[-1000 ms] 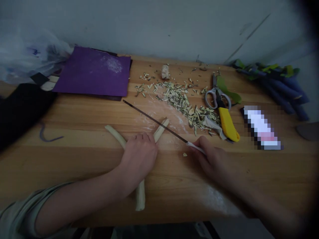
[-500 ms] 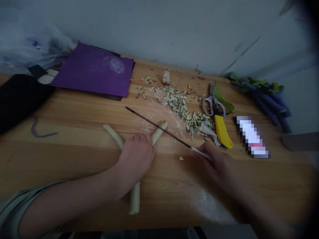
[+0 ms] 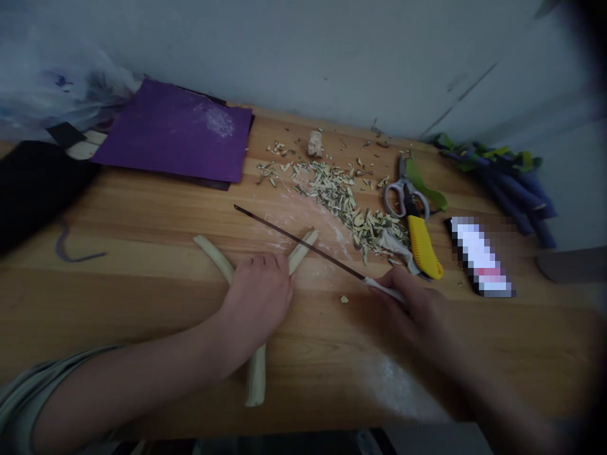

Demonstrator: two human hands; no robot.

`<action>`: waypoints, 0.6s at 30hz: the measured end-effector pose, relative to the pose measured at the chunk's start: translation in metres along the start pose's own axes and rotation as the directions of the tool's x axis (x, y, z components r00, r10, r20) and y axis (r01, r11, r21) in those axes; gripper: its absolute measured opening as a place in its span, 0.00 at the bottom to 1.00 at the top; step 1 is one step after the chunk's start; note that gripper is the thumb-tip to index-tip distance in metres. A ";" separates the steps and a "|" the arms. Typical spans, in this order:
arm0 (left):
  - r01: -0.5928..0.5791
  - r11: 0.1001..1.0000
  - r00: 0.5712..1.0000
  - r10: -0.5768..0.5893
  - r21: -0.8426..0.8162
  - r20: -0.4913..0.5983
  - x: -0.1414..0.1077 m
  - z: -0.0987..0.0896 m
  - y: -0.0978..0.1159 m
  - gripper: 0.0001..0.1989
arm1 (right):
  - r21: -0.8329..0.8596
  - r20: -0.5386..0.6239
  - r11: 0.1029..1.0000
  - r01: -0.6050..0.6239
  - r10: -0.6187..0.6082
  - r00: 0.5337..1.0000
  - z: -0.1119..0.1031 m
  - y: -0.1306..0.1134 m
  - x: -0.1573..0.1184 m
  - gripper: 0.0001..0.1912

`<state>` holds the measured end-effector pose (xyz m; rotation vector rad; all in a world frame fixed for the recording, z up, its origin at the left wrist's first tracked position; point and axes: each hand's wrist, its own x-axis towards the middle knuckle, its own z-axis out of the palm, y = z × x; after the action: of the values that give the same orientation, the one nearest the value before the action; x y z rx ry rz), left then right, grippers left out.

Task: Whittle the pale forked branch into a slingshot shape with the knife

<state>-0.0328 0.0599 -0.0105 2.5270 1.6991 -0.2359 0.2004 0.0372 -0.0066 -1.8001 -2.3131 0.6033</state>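
One plastic bag (image 3: pixel 52 104), contents unclear, well apart from forked stick (image 3: pixel 256 377).

forked stick (image 3: pixel 256 377): matt wood; saw blade (image 3: pixel 298 241): metal

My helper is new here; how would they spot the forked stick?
On the wooden table, find the left hand. Three pale ends of the forked stick poke out around it, far thicker than the dark blade that passes across one of them.
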 end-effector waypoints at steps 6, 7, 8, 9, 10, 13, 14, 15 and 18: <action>-0.003 1.000 1.000 0.003 0.024 -0.008 -0.001 0.002 0.001 0.13 | -0.030 0.025 1.000 -0.007 0.008 1.000 0.004 0.002 0.003 0.02; -0.002 1.000 1.000 0.002 0.025 -0.012 -0.001 0.002 0.001 0.13 | -0.033 0.028 0.999 -0.002 0.002 1.000 0.005 0.002 0.003 0.02; -0.006 1.000 1.000 0.006 0.028 -0.018 -0.002 0.002 0.000 0.13 | -0.031 0.033 0.999 0.005 -0.004 0.999 0.005 0.002 0.003 0.02; -0.018 0.999 0.999 0.019 0.033 -0.028 -0.001 0.003 0.000 0.14 | -0.030 0.034 0.999 0.011 -0.010 0.999 0.006 0.002 0.003 0.02; -0.038 0.999 0.999 0.039 0.037 -0.036 -0.001 0.003 -0.001 0.14 | -0.031 0.035 0.999 0.012 -0.011 0.999 0.007 0.001 0.003 0.03; -0.104 0.994 0.993 0.106 0.041 -0.051 -0.001 0.002 -0.003 0.15 | -0.060 0.037 0.998 -0.002 0.004 0.999 0.010 -0.002 0.004 0.04; -0.115 0.992 0.992 0.118 0.042 -0.050 -0.001 0.002 -0.003 0.15 | -0.075 0.038 0.997 -0.010 0.013 0.999 0.011 -0.003 0.004 0.04; -0.118 0.992 0.992 0.120 0.046 -0.048 -0.001 0.001 -0.003 0.16 | -0.088 0.039 0.996 -0.019 0.022 0.999 0.012 -0.004 0.004 0.05; -0.119 0.990 0.992 0.122 0.071 -0.044 -0.001 -0.001 -0.002 0.16 | -0.101 0.028 0.994 -0.032 0.035 0.999 0.014 -0.005 0.007 0.05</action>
<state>-0.0349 0.0600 -0.0091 2.6943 1.5730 -0.2296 0.1891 0.0394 -0.0180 -1.8890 -2.3773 0.5309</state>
